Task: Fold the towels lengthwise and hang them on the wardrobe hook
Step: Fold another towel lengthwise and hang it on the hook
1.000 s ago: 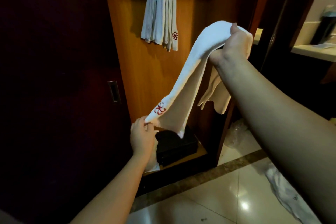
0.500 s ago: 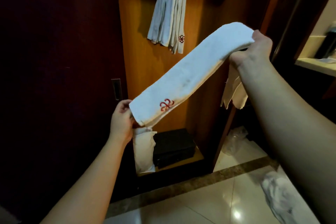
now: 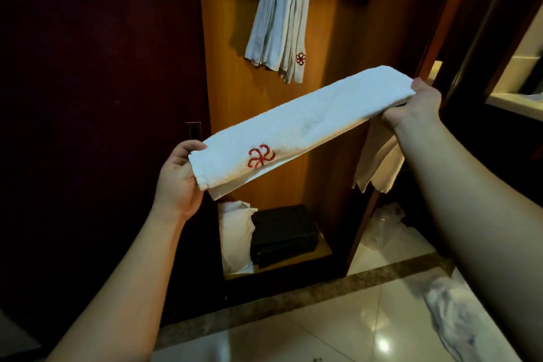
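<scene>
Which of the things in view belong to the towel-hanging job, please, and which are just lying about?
Job: folded towel stretched between left hand and right hand; towels already hanging in the wardrobe.

Lying about: black case, white pillow, plastic bag, crumpled cloth on floor.

We've got both arms stretched fwd, bare forearms, our left hand [image 3: 179, 178] low w/ palm turned up, fingers hidden and thumb pinching one end of the folded towel [image 3: 305, 123], our right hand [image 3: 414, 106] higher and further out, gripping the other end.
</scene>
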### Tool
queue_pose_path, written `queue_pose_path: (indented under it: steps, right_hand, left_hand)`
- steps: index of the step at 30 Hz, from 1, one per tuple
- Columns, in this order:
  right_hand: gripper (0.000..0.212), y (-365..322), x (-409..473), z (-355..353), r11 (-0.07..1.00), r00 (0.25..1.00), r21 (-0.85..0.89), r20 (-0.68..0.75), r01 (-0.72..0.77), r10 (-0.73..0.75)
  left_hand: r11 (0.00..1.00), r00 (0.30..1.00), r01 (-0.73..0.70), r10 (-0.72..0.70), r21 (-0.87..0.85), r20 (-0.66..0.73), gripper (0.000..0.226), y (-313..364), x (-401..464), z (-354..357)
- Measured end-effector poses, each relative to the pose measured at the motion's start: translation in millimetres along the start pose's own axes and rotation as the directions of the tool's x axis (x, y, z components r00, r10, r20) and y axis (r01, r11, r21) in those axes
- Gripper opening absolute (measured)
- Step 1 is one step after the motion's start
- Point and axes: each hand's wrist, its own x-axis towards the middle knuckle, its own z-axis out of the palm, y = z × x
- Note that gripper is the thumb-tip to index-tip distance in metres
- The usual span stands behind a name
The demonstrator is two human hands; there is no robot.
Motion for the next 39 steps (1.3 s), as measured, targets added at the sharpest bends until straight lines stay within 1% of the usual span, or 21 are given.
queue_pose_path:
  steps: [2, 3, 8, 10, 13, 14, 15, 16, 18, 19, 20, 21, 22, 23, 24, 26, 28, 31, 34, 37, 39]
  right_hand:
    - [0.028, 1.9, -3.2, -2.4, 0.999, 0.999, 0.037, -0.029, -0.034, 0.035]
    - [0.028, 2.9, -3.9, -4.9, 0.998, 0.998, 0.039, -0.024, -0.052, 0.053]
    - [0.025, 6.7, -10.0, -10.9, 0.996, 0.994, 0.003, -0.071, -0.087, 0.087]
    - [0.021, 8.5, -11.9, -11.9, 0.996, 0.99, 0.019, -0.107, -0.091, 0.093]
    - [0.024, 15.0, -11.6, -16.5, 0.995, 0.989, 0.012, -0.107, -0.1, 0.101]
    - [0.024, 17.5, -10.0, -19.0, 0.994, 0.989, 0.003, -0.102, -0.111, 0.111]
    - [0.024, 19.5, -9.5, -20.9, 0.993, 0.988, 0.018, -0.097, -0.12, 0.121]
    - [0.022, 21.6, -8.7, -22.5, 0.993, 0.989, 0.022, -0.09, -0.117, 0.119]
    - [0.022, 24.1, -6.9, -24.3, 0.993, 0.99, 0.031, -0.079, -0.116, 0.119]
    - [0.023, 24.7, -5.9, -25.3, 0.992, 0.99, 0.034, -0.073, -0.12, 0.122]
    - [0.027, 26.4, -4.0, -27.1, 0.993, 0.99, 0.026, -0.072, -0.118, 0.12]
    - [0.029, 28.3, -3.4, -28.3, 0.992, 0.99, 0.018, -0.066, -0.122, 0.123]
    - [0.03, 29.9, -2.3, -28.9, 0.992, 0.989, 0.01, -0.066, -0.129, 0.129]
    - [0.031, 30.5, -2.8, -28.9, 0.991, 0.989, 0.023, -0.065, -0.135, 0.136]
    - [0.032, 31.2, -1.4, -29.2, 0.991, 0.989, 0.037, -0.067, -0.132, 0.134]
    - [0.035, 32.0, -3.5, -24.2, 0.99, 0.99, 0.05, -0.055, -0.129, 0.131]
    - [0.036, 31.3, -3.7, -18.6, 0.99, 0.991, 0.068, -0.044, -0.123, 0.127]
    - [0.04, 26.8, -0.6, -12.0, 0.99, 0.992, 0.064, 0.014, -0.124, 0.124]
    - [0.046, 21.8, 2.5, -10.6, 0.989, 0.989, 0.059, 0.067, -0.135, 0.131]
    - [0.045, 20.9, 2.7, -8.8, 0.989, 0.986, 0.034, 0.086, -0.146, 0.142]
    - [0.044, 20.2, 3.4, -4.4, 0.991, 0.988, 0.029, 0.096, -0.127, 0.124]
  left_hand:
    - [0.998, 0.999, 0.053, -0.053, 0.027, 0.004, 0.058, 0.1, -2.4, -4.2]
    - [0.997, 0.997, 0.07, -0.071, 0.04, 0.026, 0.061, -2.7, -3.3, -7.5]
    - [0.99, 0.98, 0.104, -0.118, 0.091, 0.159, 0.062, -14.2, -8.9, -21.0]
    - [0.987, 0.972, 0.138, -0.15, 0.077, 0.179, 0.056, -18.8, -11.2, -22.2]
    - [0.958, 0.955, 0.276, -0.265, -0.075, 0.134, 0.031, -25.8, -18.0, -20.2]
    - [0.945, 0.951, 0.305, -0.296, -0.117, 0.087, 0.031, -29.9, -18.8, -18.8]
    - [0.935, 0.943, 0.332, -0.33, -0.122, 0.04, 0.033, -34.1, -19.3, -17.5]
    - [0.927, 0.931, 0.365, -0.366, -0.088, 0.002, 0.031, -38.7, -19.5, -16.1]
    - [0.91, 0.912, 0.411, -0.41, 0.055, -0.025, 0.024, -49.2, -20.2, -13.5]
    - [0.892, 0.901, 0.431, -0.432, 0.133, -0.024, 0.027, -53.0, -20.9, -11.4]
    - [0.87, 0.888, 0.456, -0.458, 0.189, -0.038, 0.039, -57.1, -20.5, -11.1]
    - [0.851, 0.876, 0.481, -0.479, 0.21, -0.066, 0.057, -61.7, -20.2, -11.1]
    - [0.841, 0.859, 0.512, -0.502, 0.174, -0.102, 0.072, -66.4, -20.5, -10.2]
    - [0.83, 0.833, 0.55, -0.538, 0.095, -0.125, 0.078, -71.8, -22.0, -9.0]
    - [0.811, 0.802, 0.585, -0.582, -0.019, -0.13, 0.073, -79.5, -23.8, -8.7]
    - [0.734, 0.74, 0.631, -0.667, -0.25, -0.091, 0.048, -96.9, -29.8, -11.4]
    - [0.669, 0.689, 0.654, -0.719, -0.353, -0.085, 0.028, -112.7, -36.3, -16.2]
    - [0.654, 0.671, 0.672, -0.736, -0.348, -0.089, 0.014, -123.7, -39.5, -17.2]
    - [0.656, 0.673, 0.682, -0.736, -0.323, -0.075, 0.011, -126.2, -34.1, -7.8]
    - [0.674, 0.703, 0.658, -0.71, -0.337, -0.047, 0.007, -123.1, -22.9, 9.7]
    - [0.703, 0.735, 0.652, -0.678, -0.284, 0.011, 0.011, -116.1, -15.6, 30.0]
